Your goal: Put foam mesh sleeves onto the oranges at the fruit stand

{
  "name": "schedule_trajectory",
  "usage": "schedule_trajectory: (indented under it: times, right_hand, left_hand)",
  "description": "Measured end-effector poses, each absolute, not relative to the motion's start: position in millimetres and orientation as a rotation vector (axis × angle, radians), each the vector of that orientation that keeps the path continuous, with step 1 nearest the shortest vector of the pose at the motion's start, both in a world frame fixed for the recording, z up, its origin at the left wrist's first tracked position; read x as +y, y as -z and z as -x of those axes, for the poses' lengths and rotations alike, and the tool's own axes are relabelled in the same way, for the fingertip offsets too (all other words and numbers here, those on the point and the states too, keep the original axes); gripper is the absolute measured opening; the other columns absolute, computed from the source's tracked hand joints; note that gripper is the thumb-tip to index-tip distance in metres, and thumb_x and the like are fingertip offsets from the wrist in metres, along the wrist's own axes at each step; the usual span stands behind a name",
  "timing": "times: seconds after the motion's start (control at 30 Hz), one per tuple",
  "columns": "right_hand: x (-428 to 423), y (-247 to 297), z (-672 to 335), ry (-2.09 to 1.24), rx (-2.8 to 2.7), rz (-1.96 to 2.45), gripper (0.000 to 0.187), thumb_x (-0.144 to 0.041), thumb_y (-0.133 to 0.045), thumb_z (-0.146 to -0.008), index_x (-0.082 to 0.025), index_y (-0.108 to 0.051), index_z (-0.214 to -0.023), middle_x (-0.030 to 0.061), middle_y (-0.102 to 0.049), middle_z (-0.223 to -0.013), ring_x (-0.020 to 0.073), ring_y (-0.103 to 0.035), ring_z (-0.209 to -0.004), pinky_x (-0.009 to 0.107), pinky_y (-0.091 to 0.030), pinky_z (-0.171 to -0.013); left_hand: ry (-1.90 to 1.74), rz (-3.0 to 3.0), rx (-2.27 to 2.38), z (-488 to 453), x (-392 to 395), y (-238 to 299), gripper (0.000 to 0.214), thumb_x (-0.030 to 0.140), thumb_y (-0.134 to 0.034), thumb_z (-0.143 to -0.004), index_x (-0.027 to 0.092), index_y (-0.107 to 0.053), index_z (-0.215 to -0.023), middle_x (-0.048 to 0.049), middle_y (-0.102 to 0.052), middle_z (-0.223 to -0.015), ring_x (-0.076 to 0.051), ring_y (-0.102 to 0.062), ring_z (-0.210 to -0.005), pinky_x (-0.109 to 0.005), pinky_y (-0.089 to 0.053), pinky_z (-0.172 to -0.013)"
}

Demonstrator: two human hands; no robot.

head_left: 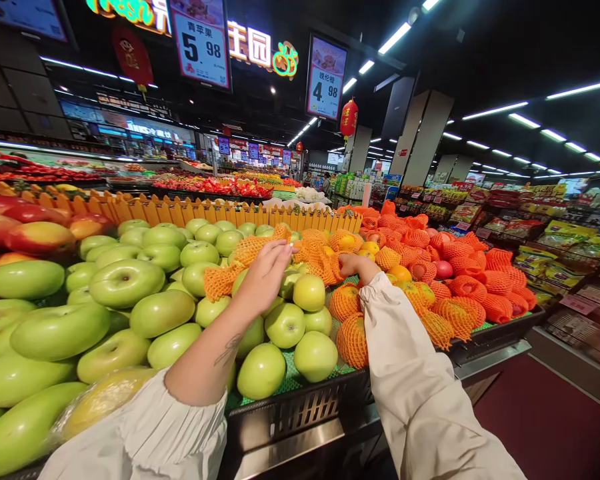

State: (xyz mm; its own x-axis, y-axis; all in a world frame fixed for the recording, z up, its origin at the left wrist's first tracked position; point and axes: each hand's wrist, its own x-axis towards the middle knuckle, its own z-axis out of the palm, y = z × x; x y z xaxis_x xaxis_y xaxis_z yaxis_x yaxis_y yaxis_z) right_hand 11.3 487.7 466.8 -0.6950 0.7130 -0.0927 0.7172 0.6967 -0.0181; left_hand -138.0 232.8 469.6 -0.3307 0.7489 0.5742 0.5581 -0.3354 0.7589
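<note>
My left hand [269, 270] is over the heap of green apples [285, 325], its fingers stretched out and pointing right. Beside and partly behind it lies an orange foam net [223, 281] on the apples. To the right, my right hand [359, 265] has its fingers curled at the end of another orange foam net [326, 268]; its fingertips are partly hidden. Below this hand sit oranges in foam nets [345, 303]. Whether fruit is inside the net at my right hand I cannot tell.
Red-netted fruit [460, 267] fills the right of the display. Red-yellow mangoes [40, 237] lie at the far left. A low orange picket fence [190, 215] runs behind the fruit. The black crate edge [305, 407] is nearest me. Snack shelves [555, 247] stand across the aisle.
</note>
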Motion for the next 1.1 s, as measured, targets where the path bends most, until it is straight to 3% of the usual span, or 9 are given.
schedule_trajectory:
  times: [0.2,0.5,0.7,0.87,1.1]
  right_hand:
    - [489.1,-457.0,-3.3,-0.033,2.838,-1.185,0.046,-0.008,-0.074,-0.071,-0.01,-0.071,-0.117,0.0153,-0.074,-0.123,0.0271,-0.072,-0.108,0.026,-0.055,-0.084]
    - [473.3,-465.6,-1.5,-0.179,2.914,-1.096,0.044,-0.019,-0.081,-0.068,-0.011,-0.073,-0.11,0.0145,-0.075,-0.115,0.0246,-0.071,-0.098,0.024,-0.049,-0.075]
    - [462.6,-482.7,-12.6,-0.284,2.91,-1.166,0.035,-0.021,-0.08,-0.065,-0.011,-0.075,-0.098,0.0133,-0.076,-0.098,0.0253,-0.071,-0.085,0.026,-0.046,-0.065]
    - [454.9,-496.7,-21.0,-0.484,3.037,-1.311,0.041,-0.028,-0.073,-0.074,-0.008,-0.071,-0.11,0.0194,-0.071,-0.113,0.0327,-0.066,-0.106,0.032,-0.05,-0.081]
    - [443.6,-507.1,-24.9,-0.557,3.238,-1.83,0.029,-0.028,-0.065,-0.083,-0.005,-0.071,-0.099,0.0257,-0.068,-0.107,0.0398,-0.061,-0.11,0.045,-0.051,-0.098]
  left_hand:
    - [-1.713,-1.745,1.732,136.9,232.3,-470.1,0.069,0.064,-0.034,-0.099,0.009,-0.071,-0.119,-0.0189,-0.053,-0.145,-0.031,-0.047,-0.14,-0.053,-0.03,-0.128]
    - [-1.701,-1.735,1.735,138.5,233.1,-469.8,0.063,0.063,-0.036,-0.098,0.013,-0.07,-0.116,-0.0172,-0.053,-0.144,-0.031,-0.049,-0.138,-0.054,-0.031,-0.127]
    - [-1.701,-1.749,1.733,138.5,233.6,-469.6,0.062,0.061,-0.036,-0.099,0.012,-0.07,-0.116,-0.0183,-0.053,-0.144,-0.032,-0.051,-0.136,-0.054,-0.032,-0.126]
    - [-1.698,-1.758,1.73,140.1,236.3,-467.3,0.058,0.061,-0.039,-0.098,0.014,-0.07,-0.113,-0.0172,-0.054,-0.143,-0.031,-0.052,-0.136,-0.053,-0.034,-0.125]
    - [-1.699,-1.83,1.792,140.6,236.0,-466.1,0.043,0.054,-0.051,-0.097,0.018,-0.07,-0.11,-0.0141,-0.058,-0.14,-0.029,-0.049,-0.143,-0.051,-0.031,-0.127]
